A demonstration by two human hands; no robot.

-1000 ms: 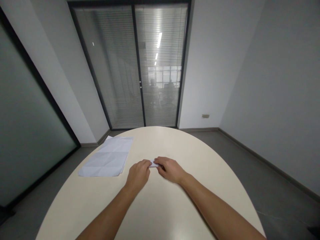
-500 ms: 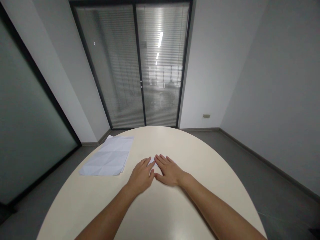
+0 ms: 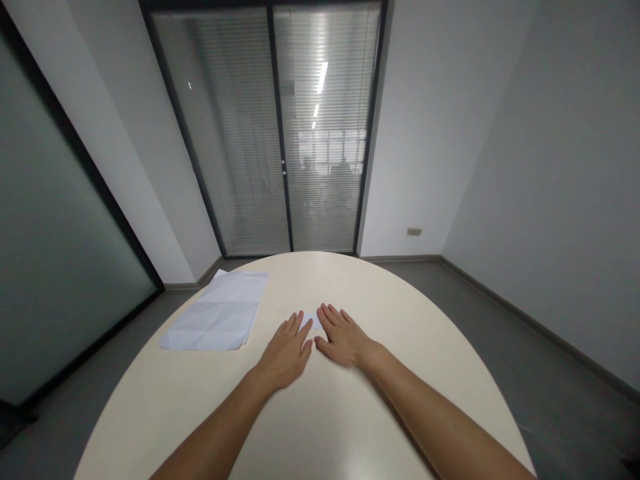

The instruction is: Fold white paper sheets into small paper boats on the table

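Note:
A small piece of white paper (image 3: 311, 321) lies on the round cream table (image 3: 310, 413), mostly covered by my hands. My left hand (image 3: 286, 350) rests flat over its left side, with fingers stretched out and thumb toward the middle. On the right side, my right hand (image 3: 343, 335) is laid flat with the fingers extended and the thumb pointing left. Between the two hands only a narrow strip of the paper shows. Whether it is folded I cannot tell.
Several creased white sheets (image 3: 215, 313) lie stacked at the table's left edge. Beyond the table stand a dark-framed glass door (image 3: 285, 133) with blinds and a grey wall (image 3: 430, 133) with a socket plate (image 3: 414, 232).
My right hand has slid a little to the right and away from me, so the gap between my hands is wider and more paper shows. My left hand has barely moved.

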